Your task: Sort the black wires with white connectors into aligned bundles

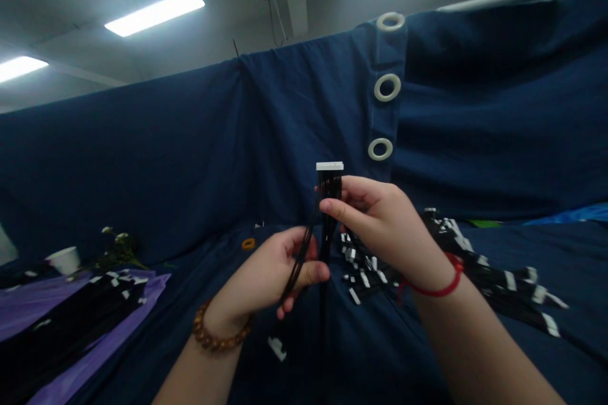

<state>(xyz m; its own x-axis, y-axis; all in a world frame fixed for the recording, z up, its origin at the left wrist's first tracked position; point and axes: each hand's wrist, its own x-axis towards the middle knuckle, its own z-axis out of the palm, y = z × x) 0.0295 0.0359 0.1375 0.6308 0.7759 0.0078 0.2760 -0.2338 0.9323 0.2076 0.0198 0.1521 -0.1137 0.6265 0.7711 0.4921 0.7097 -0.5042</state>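
A bundle of thin black wires (327, 234) ends at its top in a wide white connector (329, 166), held upright in front of me. My right hand (375, 212) pinches the wires just under the connector, thumb in front and fingers behind. Lower down, my left hand (292, 269) is closed around the same wires with its thumb across them. A few strands hang apart to the left, over the left hand's fingers. The lower end of the bundle fades into the dark cloth.
White-tipped black wire bundles (494, 278) lie at right, with more white connectors (365, 272) behind my right hand. At left, further harnesses (85, 323) rest on purple plastic (156, 288) near a white cup (65, 261) and flowers (122, 239). A loose white piece (277, 348) lies below my left hand. Blue curtain (304, 114) stands behind.
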